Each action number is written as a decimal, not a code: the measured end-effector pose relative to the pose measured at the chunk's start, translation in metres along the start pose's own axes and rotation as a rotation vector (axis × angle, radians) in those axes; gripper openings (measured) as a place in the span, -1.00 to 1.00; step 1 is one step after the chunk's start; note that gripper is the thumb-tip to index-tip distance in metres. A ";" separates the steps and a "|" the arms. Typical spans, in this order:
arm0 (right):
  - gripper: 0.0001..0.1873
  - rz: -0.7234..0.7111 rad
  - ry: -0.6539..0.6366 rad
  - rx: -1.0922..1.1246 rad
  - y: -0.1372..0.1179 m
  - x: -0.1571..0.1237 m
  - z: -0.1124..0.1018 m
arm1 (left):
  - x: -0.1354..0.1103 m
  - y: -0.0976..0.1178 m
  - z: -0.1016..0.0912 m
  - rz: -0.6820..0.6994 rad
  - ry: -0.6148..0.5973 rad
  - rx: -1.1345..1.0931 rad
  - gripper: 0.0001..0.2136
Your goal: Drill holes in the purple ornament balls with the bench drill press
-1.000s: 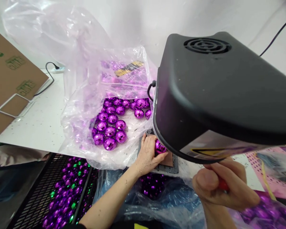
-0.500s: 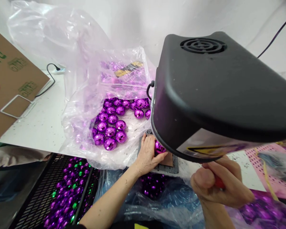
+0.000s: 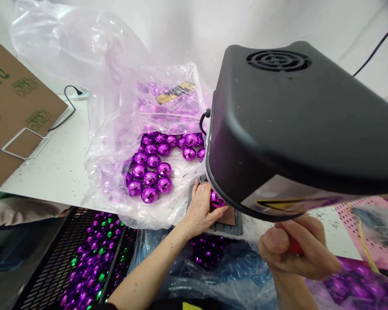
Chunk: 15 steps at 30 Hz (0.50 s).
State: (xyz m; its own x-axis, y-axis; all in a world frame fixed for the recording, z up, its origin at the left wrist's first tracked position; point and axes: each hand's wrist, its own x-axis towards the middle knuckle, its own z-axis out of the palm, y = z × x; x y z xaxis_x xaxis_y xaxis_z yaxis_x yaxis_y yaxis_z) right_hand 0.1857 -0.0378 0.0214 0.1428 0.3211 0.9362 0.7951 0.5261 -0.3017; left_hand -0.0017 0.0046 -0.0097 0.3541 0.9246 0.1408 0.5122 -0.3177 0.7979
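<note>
My left hand (image 3: 201, 207) is closed round a shiny purple faceted ball (image 3: 217, 199) and holds it on a small grey plate (image 3: 230, 222) under the big black machine head (image 3: 297, 125). My right hand (image 3: 297, 249) is a fist wrapped round a red handle (image 3: 295, 246) just below the machine's front edge. A clear plastic bag (image 3: 129, 129) with several more purple balls (image 3: 150, 172) lies open on the white table, just left of my left hand.
A black mesh crate (image 3: 84, 258) of purple and green balls sits lower left. Blue plastic (image 3: 220, 267) with more purple balls lies under my arms. A cardboard box (image 3: 16, 107) and a black cable (image 3: 64, 107) are at far left. Pink perforated sheet (image 3: 368, 232) lies at right.
Almost nothing has moved. Both hands keep their grips; the view has shifted very slightly.
</note>
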 end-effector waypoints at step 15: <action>-0.98 -0.026 -0.002 -0.045 -0.003 0.001 0.003 | -0.001 -0.005 0.002 -0.041 -0.017 -0.139 -0.55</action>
State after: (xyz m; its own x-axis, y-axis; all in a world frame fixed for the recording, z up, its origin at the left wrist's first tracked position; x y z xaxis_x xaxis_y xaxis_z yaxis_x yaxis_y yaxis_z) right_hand 0.1818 -0.0370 0.0227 0.1209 0.3095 0.9432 0.8243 0.4981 -0.2691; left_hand -0.0030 0.0052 -0.0145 0.3492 0.9319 0.0975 0.4132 -0.2465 0.8766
